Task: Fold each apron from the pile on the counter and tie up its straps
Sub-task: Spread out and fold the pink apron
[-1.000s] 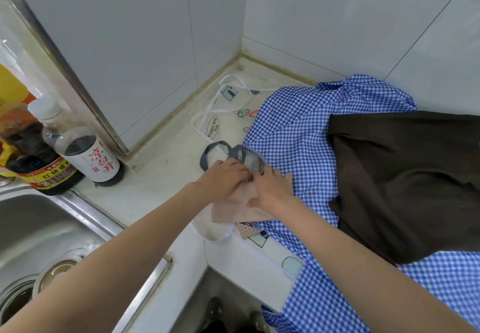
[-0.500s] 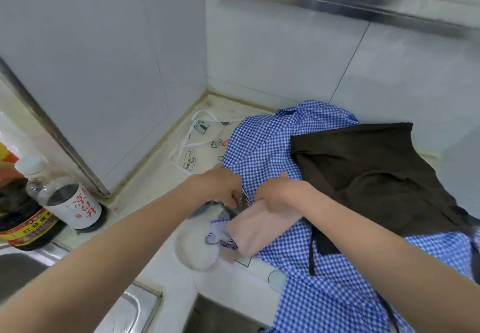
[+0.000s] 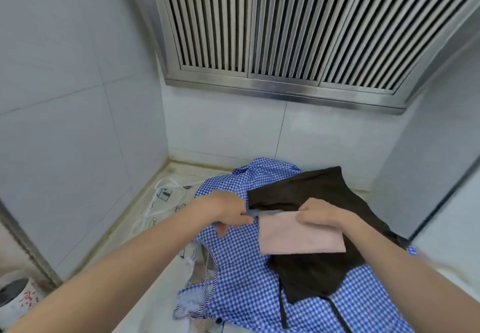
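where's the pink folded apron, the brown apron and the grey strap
pink folded apron (image 3: 298, 236): head view, middle of its flat face
brown apron (image 3: 311, 273): head view, lower part, below the pink one
grey strap (image 3: 262, 212): head view, the stretch between the two hands

Bottle label (image 3: 24, 300), lower left of frame: red characters, too blurred to read. Printed white apron (image 3: 166, 197) at centre left has small pics w/ tiny lettering, also illegible. No other text or nos. visible.

Right hand (image 3: 320, 214) and left hand (image 3: 225, 212) (pinching a strap (image 3: 262, 212)) hold the pink apron (image 3: 298, 236).
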A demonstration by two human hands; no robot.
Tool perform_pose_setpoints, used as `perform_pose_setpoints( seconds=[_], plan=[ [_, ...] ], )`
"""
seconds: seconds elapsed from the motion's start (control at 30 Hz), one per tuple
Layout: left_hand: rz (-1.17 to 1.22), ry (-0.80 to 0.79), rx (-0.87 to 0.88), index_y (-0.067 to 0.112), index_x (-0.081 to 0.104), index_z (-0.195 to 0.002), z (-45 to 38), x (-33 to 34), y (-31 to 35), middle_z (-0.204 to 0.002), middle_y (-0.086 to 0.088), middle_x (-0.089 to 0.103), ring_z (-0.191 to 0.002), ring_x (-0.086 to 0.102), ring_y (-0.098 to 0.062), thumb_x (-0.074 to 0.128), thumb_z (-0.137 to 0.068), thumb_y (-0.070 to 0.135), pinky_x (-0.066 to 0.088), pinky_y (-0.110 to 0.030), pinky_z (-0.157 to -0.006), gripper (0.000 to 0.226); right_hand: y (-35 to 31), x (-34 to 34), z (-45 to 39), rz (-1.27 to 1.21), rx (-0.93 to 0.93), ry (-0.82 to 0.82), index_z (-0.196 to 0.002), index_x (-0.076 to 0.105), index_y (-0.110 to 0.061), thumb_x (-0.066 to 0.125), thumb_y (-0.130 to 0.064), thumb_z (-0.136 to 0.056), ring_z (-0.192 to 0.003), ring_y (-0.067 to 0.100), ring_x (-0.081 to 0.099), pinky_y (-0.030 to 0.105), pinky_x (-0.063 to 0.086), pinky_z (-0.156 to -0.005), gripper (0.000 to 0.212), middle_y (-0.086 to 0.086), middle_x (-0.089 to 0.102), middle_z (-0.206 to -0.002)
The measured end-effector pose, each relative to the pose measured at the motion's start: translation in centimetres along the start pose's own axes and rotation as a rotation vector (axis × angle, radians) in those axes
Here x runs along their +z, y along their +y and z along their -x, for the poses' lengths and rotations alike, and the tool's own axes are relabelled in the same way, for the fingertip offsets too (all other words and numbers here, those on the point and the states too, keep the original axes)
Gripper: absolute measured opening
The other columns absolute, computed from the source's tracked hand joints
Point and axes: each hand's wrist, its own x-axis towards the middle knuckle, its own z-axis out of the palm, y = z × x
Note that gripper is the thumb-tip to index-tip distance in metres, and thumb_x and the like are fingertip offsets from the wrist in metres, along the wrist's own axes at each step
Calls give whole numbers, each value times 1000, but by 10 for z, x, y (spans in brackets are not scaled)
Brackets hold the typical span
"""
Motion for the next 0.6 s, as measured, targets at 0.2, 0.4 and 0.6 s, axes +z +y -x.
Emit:
perform_pose_setpoints(
  seconds=[0.2,0.4,0.6],
  plan=[
    [244,58,-116,10,54,-113,-5,-9,-6,-112,-16,66,-69,58,-14,30,-102,31,44,-23,-68,34,1,-7,-3,-235,156,313,-66,53,-18,52,-28,-86,-86,24,52,38,34,-88,22,-2,51,-73],
    [745,-265,-124,27,11,-150,4,-6,-21,-133,-4,55,-70,69,-6,69,-84,30,53,-18,-67,88,-1,-27,-3,-1189,169,481,-102,58,0,53,-14,-89,-96,28,58,34,48,-84,19,16,61,-104],
    [1302,-106,116,20,37,-138,14,-24,-26,-123,-4,63,-107,65,-20,69,-76,48,54,-27,-80,75,-5,-54,19,-772,-54,448,-71,53,-12,50,-16,-91,-68,18,51,27,35,-55,21,4,54,-73]
  ],
)
